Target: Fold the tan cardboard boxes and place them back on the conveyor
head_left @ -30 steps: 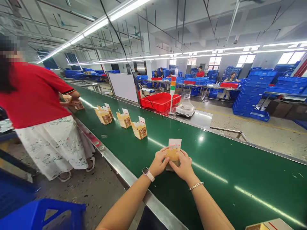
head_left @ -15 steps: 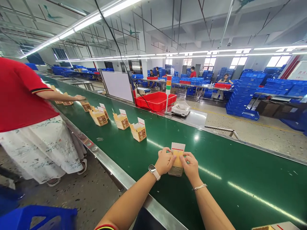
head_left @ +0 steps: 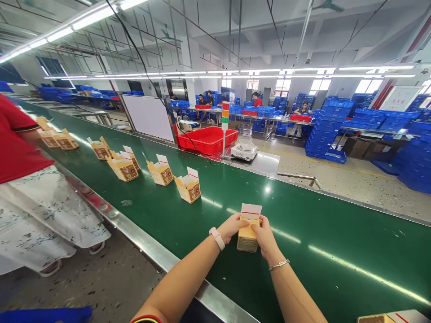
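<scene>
A small yellow-brown carton (head_left: 247,243) stands on the green conveyor belt (head_left: 215,242) in front of me. Its white flap with a red stripe sticks up at the far side. My left hand (head_left: 232,226) grips the carton's left side, thumb on the top. From the right, my right hand (head_left: 264,234) holds it, its thumb pressing on the top near the base of the flap. The top panel between my thumbs looks folded over. A pale watch strap circles my left wrist, and a bracelet my right.
Several open cartons (head_left: 188,187) stand in a line to the left on the belt. Another carton (head_left: 390,317) shows at the bottom right edge. A person in a red shirt (head_left: 20,139) stands at left. Beyond the belt are a red bin (head_left: 208,139), a signal light (head_left: 225,116) and a scale (head_left: 244,150).
My left hand has turned, and both hands have closed in around the carton's sides. The co-worker's hand has drawn back from the cartons at left. The view has swung slightly right.
</scene>
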A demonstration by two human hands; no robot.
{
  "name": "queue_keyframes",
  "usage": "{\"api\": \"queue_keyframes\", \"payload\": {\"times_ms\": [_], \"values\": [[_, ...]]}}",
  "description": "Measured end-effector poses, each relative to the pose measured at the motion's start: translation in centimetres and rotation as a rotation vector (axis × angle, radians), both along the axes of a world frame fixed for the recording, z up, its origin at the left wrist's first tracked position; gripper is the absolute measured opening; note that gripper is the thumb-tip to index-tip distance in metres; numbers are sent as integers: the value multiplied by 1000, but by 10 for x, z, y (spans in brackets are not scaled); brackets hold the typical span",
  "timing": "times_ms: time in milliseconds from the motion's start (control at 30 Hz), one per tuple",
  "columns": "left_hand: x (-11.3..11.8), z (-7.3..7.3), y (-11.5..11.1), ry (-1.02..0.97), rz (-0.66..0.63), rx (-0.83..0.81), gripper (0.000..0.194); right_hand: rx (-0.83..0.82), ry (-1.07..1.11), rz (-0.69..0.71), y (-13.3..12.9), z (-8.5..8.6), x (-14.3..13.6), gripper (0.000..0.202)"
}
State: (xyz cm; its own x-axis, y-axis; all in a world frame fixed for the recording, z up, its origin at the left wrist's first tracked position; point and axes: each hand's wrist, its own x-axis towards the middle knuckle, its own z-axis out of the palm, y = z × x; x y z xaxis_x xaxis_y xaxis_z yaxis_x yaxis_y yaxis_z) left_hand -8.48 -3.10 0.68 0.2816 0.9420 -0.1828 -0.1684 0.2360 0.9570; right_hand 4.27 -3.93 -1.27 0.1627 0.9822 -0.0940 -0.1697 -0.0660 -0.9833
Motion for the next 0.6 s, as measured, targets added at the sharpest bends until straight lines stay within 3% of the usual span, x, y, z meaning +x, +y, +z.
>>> {"api": "queue_keyframes", "payload": {"times_ms": [167,300,433,500,600], "values": [[15,3,1,-64,-41,-53,42,-71,26,-13,-5,3,10,37],[14,4,-14,-63,73,43,43,-28,23,-110,-21,15,20,45],[-21,-2,-29,-8,405,220,51,65,-45,-320,-48,29,34,59],[-51,-5,-27,102,693,338,66,153,-88,-398,-63,34,38,58],[-99,-5,-7,437,1101,465,96,434,-189,-453,-82,38,36,45]]}}
